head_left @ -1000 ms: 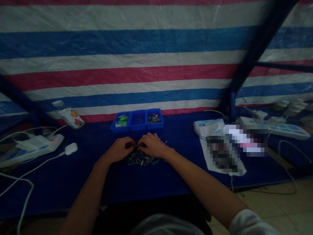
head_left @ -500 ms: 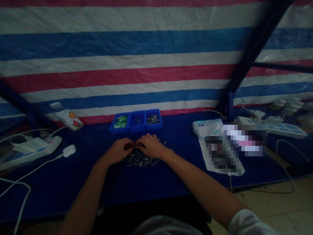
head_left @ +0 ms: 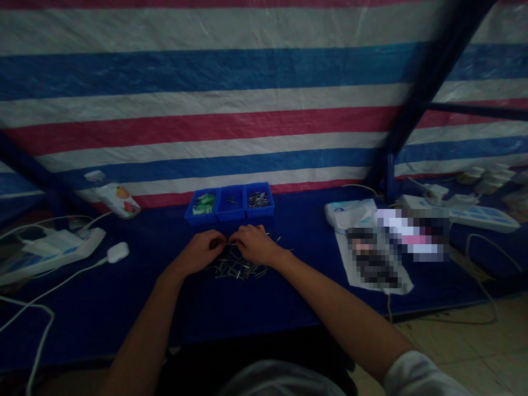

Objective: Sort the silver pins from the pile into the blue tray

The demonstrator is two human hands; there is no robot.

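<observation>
A loose pile of small metal pins (head_left: 237, 268) lies on the blue table cover (head_left: 124, 297) in front of me. My left hand (head_left: 202, 252) and my right hand (head_left: 256, 245) rest over the pile's far edge, fingertips nearly touching. Both hands have their fingers curled in a pinch on something small that I cannot make out. Just behind the hands stand three joined blue bins (head_left: 230, 202): the left one holds green pieces, the middle one a few pins, the right one a heap of metal pins.
A bottle with a fruit label (head_left: 113, 195) lies at the back left. A white power strip (head_left: 53, 247), cables and a white adapter (head_left: 118, 252) sit at the left. White bags and packets (head_left: 350, 217) and another power strip (head_left: 474, 215) lie at the right, near a blue frame post (head_left: 391, 165).
The hands stay in the same spot over the pile, with only slight finger movement. The view has shifted a little.
</observation>
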